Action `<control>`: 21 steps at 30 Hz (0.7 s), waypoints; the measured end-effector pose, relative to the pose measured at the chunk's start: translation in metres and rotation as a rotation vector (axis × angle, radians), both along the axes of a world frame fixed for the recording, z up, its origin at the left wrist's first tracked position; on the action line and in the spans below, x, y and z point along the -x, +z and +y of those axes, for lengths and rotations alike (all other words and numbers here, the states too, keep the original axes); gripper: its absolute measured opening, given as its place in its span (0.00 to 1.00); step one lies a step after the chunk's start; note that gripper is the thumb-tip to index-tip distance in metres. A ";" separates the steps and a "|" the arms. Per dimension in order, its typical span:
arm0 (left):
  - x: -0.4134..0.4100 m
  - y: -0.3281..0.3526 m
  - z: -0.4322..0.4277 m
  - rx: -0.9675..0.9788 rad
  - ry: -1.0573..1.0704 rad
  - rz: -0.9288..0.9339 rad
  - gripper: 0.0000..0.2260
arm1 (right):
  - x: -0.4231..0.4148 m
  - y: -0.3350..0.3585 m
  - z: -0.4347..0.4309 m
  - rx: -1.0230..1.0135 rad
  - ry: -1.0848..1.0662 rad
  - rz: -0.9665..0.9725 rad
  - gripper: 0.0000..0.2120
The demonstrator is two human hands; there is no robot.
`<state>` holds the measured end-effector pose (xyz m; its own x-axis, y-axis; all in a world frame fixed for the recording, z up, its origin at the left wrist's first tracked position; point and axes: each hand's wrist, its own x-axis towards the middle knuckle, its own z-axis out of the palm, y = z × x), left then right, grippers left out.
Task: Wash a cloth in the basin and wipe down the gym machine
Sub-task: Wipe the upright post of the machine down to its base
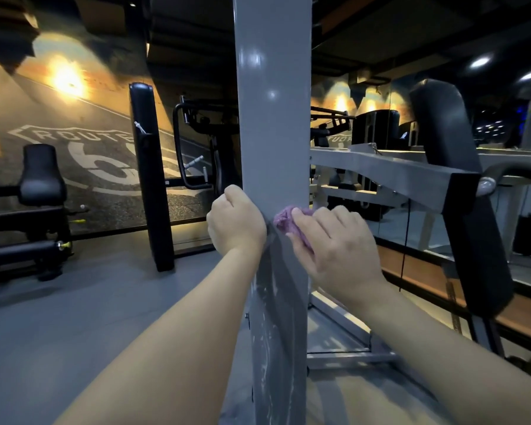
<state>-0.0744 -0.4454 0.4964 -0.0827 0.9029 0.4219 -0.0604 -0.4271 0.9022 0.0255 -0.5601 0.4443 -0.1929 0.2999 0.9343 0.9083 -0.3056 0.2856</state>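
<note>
Two hands raised at one upright grey post [273, 118] of the gym machine, close to the camera. Plenty of bare grey floor [74, 317] open to the left, out to a black padded bench [40, 179] and a tall black pad [151, 179] before the painted road mural [83, 154]. Tighter on the right: grey crossbeam [380, 170] jutting from the post, big black cushioned pad [460, 194] slanting beyond it, base rails [344, 354] low on the floor.

Post smooth, glossy, square-edged, painted metal; whitish smears and streaks on its lower stretch. Cloth [285, 222] purple, nubbly, bunched into a soft wad.

Left hand [236, 222] curled round the post's left edge, fingers wrapped out of sight behind it, thumb up top. Right hand [334, 243] pressing the cloth against the post's right front edge, fingers bent over the wad and clutching it, cloth poking out past the fingertips toward the left hand. Cloth between both hands, just beside the left knuckles, touching the post.
</note>
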 end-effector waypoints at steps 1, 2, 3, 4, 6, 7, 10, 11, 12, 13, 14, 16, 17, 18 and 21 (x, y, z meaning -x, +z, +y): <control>0.000 -0.001 0.001 -0.006 0.004 0.010 0.21 | -0.001 0.007 0.001 0.023 0.039 0.005 0.14; 0.000 -0.001 0.001 -0.010 0.009 0.018 0.22 | 0.000 0.016 0.005 0.032 0.076 0.017 0.13; -0.001 -0.001 0.003 -0.012 0.012 0.021 0.22 | 0.001 0.024 0.009 0.026 0.097 0.027 0.12; -0.001 -0.002 0.003 -0.014 0.010 0.021 0.22 | 0.003 0.030 0.014 0.008 0.104 0.032 0.12; -0.002 -0.002 0.004 -0.021 0.000 0.018 0.22 | 0.006 0.028 0.023 -0.037 0.097 0.039 0.12; -0.002 -0.003 0.005 -0.025 -0.002 0.018 0.23 | 0.006 0.020 0.025 -0.047 0.087 0.042 0.12; -0.001 -0.002 0.006 -0.002 -0.014 0.043 0.22 | 0.007 -0.013 0.022 -0.008 0.035 0.004 0.12; 0.000 0.000 0.005 0.011 -0.010 0.079 0.22 | 0.008 -0.022 0.019 0.025 0.024 -0.009 0.13; 0.003 0.001 0.004 0.024 -0.002 0.133 0.22 | 0.007 -0.029 0.016 0.066 0.021 -0.012 0.13; 0.007 0.003 0.002 0.034 0.001 0.194 0.21 | 0.008 -0.032 0.012 0.119 0.024 -0.002 0.14; 0.012 0.005 -0.002 0.039 -0.013 0.247 0.21 | 0.009 -0.032 0.008 0.172 0.029 0.011 0.15; 0.022 0.010 -0.008 0.026 -0.093 0.309 0.20 | 0.012 -0.023 0.001 0.254 0.029 0.033 0.15; 0.027 0.012 -0.011 0.020 -0.142 0.312 0.20 | 0.015 -0.013 -0.002 0.281 0.021 0.042 0.13; 0.032 0.013 -0.012 0.014 -0.190 0.297 0.20 | 0.018 -0.002 -0.004 0.293 0.011 0.046 0.10; 0.045 -0.003 -0.010 0.029 -0.297 0.180 0.18 | 0.027 0.033 0.000 0.260 0.003 0.053 0.05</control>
<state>-0.1194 -0.4558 0.4932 0.2585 0.8882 0.3799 -0.0169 -0.3890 0.9211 -0.0014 -0.5603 0.4776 -0.1469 0.5304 0.8349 0.9251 -0.2252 0.3058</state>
